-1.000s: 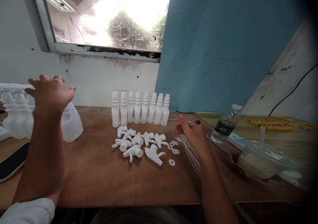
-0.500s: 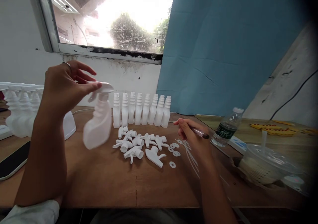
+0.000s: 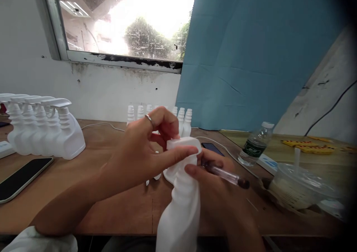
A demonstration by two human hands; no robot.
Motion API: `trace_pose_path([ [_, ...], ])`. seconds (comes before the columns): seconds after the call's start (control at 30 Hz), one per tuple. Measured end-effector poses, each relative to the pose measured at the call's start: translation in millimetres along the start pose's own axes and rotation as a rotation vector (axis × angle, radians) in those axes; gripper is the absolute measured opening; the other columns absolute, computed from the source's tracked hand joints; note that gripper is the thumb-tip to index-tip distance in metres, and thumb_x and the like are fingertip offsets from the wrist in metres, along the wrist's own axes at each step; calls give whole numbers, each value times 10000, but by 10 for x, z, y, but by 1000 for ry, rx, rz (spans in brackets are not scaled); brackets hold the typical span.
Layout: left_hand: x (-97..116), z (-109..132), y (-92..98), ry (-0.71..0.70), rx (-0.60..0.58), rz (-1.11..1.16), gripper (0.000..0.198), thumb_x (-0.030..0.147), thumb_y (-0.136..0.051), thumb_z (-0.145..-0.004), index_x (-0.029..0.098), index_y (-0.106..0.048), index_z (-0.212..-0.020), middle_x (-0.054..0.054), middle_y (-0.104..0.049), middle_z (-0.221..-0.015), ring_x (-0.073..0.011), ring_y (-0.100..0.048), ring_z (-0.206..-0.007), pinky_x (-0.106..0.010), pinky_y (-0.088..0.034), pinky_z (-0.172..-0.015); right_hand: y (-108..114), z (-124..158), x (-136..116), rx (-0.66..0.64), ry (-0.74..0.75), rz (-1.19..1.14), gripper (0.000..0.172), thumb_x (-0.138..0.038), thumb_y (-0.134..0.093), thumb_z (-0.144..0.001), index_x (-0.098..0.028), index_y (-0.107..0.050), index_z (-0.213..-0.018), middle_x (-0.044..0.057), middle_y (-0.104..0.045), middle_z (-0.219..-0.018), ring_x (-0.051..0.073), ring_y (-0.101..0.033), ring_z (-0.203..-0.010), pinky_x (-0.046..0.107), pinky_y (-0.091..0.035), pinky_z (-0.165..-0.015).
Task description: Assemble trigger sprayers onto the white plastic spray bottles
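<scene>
Above the counter's (image 3: 122, 214) near edge, the left hand (image 3: 142, 147) pinches the spray bottle's (image 3: 181, 211) head while the right hand (image 3: 214, 187), clutching a pen (image 3: 226, 176), touches its neck, with bare wood to the left.

Counting the bench: mostly white spray bottles, plus a few odds and ends.

One spray bottle (image 3: 181, 207) sits in two hands, the left hand (image 3: 145, 147) and the right hand (image 3: 214, 187), along with one pen (image 3: 225, 175) and one ring (image 3: 150, 118). On the left I count five finished bottles (image 3: 55, 140) with trigger heads, as near as I can tell. At the back are at least six capless bottles (image 3: 186, 123), and the hand may hide more. There are two phones, a dark phone (image 3: 22, 177) and a second phone (image 3: 212, 147). One water bottle (image 3: 255, 144). One lidded cup (image 3: 301, 183) with one straw (image 3: 296, 157).
</scene>
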State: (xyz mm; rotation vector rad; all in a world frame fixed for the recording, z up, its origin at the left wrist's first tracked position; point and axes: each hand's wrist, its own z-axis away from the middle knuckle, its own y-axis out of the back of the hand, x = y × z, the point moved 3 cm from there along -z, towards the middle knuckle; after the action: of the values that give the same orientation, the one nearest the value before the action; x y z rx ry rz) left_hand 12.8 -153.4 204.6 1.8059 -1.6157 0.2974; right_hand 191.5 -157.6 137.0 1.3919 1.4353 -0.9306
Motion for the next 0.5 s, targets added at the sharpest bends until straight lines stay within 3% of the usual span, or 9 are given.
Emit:
trace_pose_path([
  [0.13, -257, -54, -125, 195, -343, -38, 451, 400, -767, -715, 237, -535, -1067, -30, -625, -985, -169, -638, -814, -270, -525, -660, 137, -197, 67, 307, 15, -172, 347, -435, -784, -676, -174, -559, -635, -30, -521, -583, 95, -471, -505, 209, -398, -459],
  [0.23, -457, -43, -298, 302, -618, -101, 472, 475, -761, -682, 230, -595, -1050, -39, -638, -984, -196, -631, -832, -273, -492, -641, 224, -331, 171, 478, 73, -287, 433, -457, -797, -620, -175, -474, -560, -58, -426, -536, 63, -383, -456, 186, -339, -411],
  [0.33, -571, -44, -469, 330, -733, -58, 357, 474, -727, -697, 185, -613, -873, -16, -611, -806, -165, -588, -705, -251, -428, -567, 281, -410, 276, 497, 97, -322, 423, -410, -808, -585, -178, -456, -548, -63, -415, -535, 63, -384, -459, 188, -344, -413],
  [0.5, -604, -68, -559, 372, -831, 115, 198, 312, -679, -720, 166, -574, -800, 5, -554, -721, -127, -516, -624, -241, -377, -530, 336, -470, 374, 348, 41, -430, 370, -438, -791, -560, -190, -519, -597, -49, -462, -525, 87, -416, -453, 209, -364, -403],
])
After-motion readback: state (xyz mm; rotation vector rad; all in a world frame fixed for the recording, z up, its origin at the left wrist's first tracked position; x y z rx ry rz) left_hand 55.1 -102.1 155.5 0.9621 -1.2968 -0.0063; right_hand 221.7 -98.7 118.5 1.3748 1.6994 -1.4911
